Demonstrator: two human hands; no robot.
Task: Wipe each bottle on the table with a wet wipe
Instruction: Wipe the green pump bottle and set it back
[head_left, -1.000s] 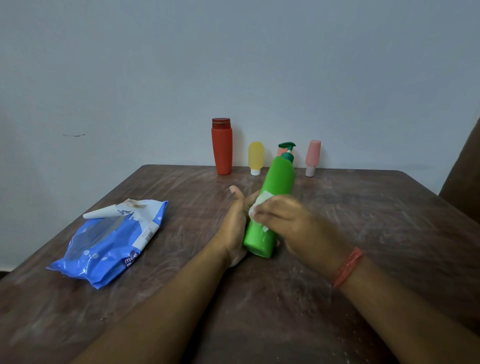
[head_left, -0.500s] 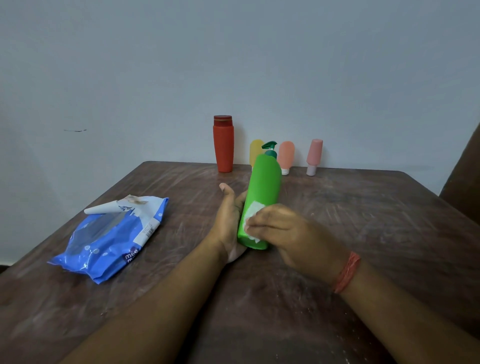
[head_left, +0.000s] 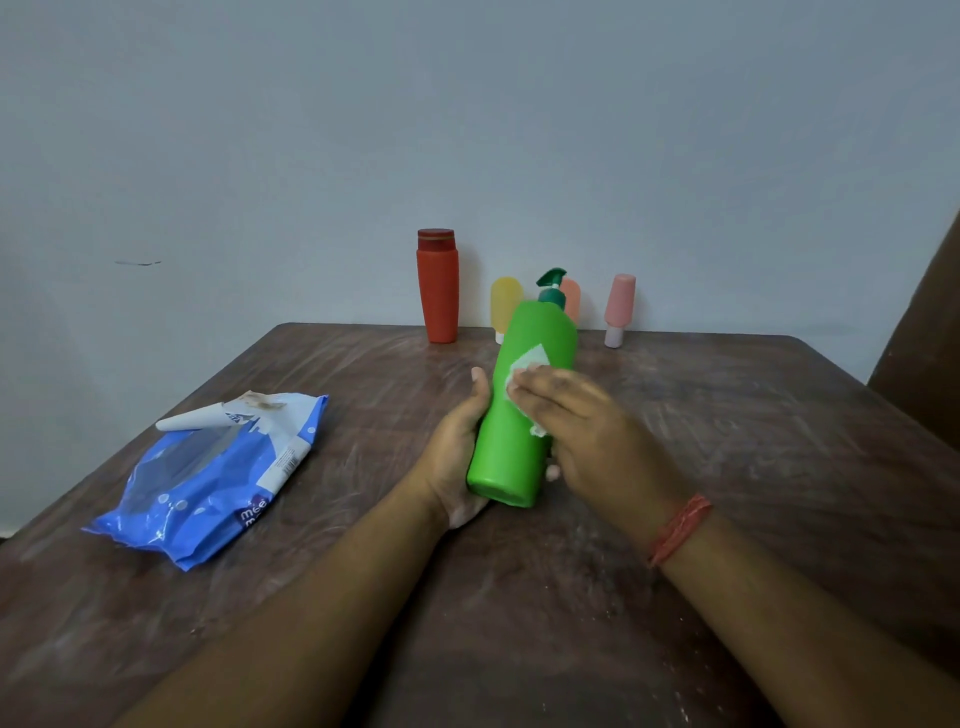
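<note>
A green pump bottle (head_left: 511, 441) lies tilted above the middle of the table, its pump pointing at the wall. My left hand (head_left: 454, 457) grips it from underneath near its base. My right hand (head_left: 582, 421) lies across its front with straight fingers and presses a white wet wipe (head_left: 527, 366) against the plastic. Along the wall stand a red bottle (head_left: 437, 291), a yellow bottle (head_left: 504, 304), an orange bottle (head_left: 571, 299) partly hidden by the pump, and a pink bottle (head_left: 618, 309).
A blue wet wipe pack (head_left: 208, 475) with its flap peeled back lies on the left of the brown table (head_left: 753, 467). A dark chair back (head_left: 930, 338) rises at the right edge. The pale wall stands just behind the bottles.
My right hand slid the wipe up the green bottle from near the base to the middle, and its fingers straightened. The bottle shifted slightly.
</note>
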